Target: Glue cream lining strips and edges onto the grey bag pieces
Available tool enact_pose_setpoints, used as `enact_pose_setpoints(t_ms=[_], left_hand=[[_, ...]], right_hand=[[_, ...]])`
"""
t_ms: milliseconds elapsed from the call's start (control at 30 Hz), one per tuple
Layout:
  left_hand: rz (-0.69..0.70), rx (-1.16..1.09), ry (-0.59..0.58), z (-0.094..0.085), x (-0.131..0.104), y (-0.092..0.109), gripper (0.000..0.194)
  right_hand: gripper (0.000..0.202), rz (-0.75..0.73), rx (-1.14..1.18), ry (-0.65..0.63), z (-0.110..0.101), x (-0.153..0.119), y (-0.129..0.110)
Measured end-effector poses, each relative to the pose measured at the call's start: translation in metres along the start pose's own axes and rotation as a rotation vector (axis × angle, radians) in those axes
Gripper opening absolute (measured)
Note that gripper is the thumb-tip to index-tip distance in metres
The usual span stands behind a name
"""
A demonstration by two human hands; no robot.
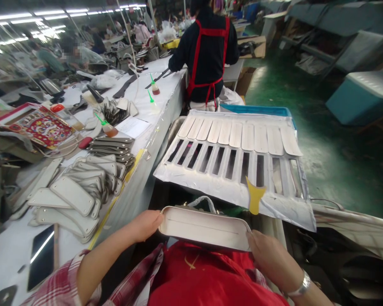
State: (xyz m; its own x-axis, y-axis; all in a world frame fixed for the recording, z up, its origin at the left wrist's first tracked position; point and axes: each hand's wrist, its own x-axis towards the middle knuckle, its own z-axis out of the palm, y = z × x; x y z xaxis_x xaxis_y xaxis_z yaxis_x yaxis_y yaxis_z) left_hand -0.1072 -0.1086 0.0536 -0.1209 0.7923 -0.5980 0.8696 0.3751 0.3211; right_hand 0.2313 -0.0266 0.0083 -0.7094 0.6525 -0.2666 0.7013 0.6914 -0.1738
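Note:
A bag (204, 229) with a long cream base panel facing up is held across my lap, over the red apron. My left hand (148, 224) pinches the panel's left end. At its right end, my right hand (266, 253) is closed on the rim, a silver watch at the wrist. Behind the panel a wrapped handle (202, 199) sticks up. Just beyond lies a white slotted frame (191, 170) with a row of cream strips (236, 135) along its far side. A yellow forked piece (255, 197) sits on the frame's near edge.
On the left table (127, 216) are piled cream panels (73, 195), dark panels (113, 148), a phone (42, 255), green-tipped bottles (108, 128) and a red box (47, 127). A person in a red-strapped apron (210, 55) stands ahead. Dark bags (354, 263) lie at the right.

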Motion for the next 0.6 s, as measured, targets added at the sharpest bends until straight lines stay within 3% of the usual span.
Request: enact_pose_setpoints(t_ms=[233,367,467,600], left_hand=[[-0.034,-0.317,-0.106,0.011,0.003,-0.02,0.044],[0.003,-0.534,-0.143,0.014,0.001,-0.028,0.056],[0.008,-0.367,-0.077,0.011,-0.001,-0.021,0.049],[0.046,0.107,0.035,0.008,-0.003,-0.006,0.039]], right_hand=[[0.021,0.054,0.114,0.014,-0.002,-0.003,-0.002],[0.035,0.244,0.252,-0.02,-0.006,-0.005,-0.007],[0.043,0.363,0.315,-0.036,-0.01,-0.006,-0.009],[0.027,0.206,0.148,0.0,-0.009,-0.004,-0.008]])
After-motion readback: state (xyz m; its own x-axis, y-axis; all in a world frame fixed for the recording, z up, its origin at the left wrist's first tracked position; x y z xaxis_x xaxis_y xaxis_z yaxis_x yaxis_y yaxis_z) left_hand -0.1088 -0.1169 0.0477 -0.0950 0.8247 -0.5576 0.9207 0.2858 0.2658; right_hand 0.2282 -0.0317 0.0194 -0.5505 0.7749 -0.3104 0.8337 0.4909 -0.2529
